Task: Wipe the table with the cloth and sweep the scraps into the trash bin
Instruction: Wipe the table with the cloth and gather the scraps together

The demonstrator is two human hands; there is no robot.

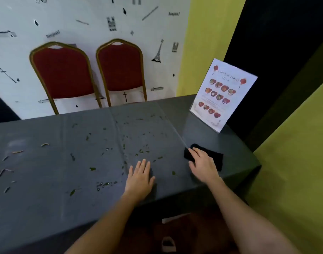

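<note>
A table with a dark grey cover (47, 189) fills the middle of the head view. Several green leaf scraps (92, 169) and pale stalk pieces (45, 144) lie scattered over its left and centre. A black cloth (212, 156) lies near the table's right end. My right hand (202, 164) rests on the cloth's left part, fingers spread over it. Flat on the cover to the left of the cloth lies my left hand (139, 176), palm down, fingers apart and holding nothing. No trash bin is visible.
A menu card in a clear stand (224, 94) stands upright at the table's far right corner. Two red chairs with gold frames (63, 74) (120, 68) stand behind the far edge against a patterned wall. The table's right edge drops off beside a yellow-green wall.
</note>
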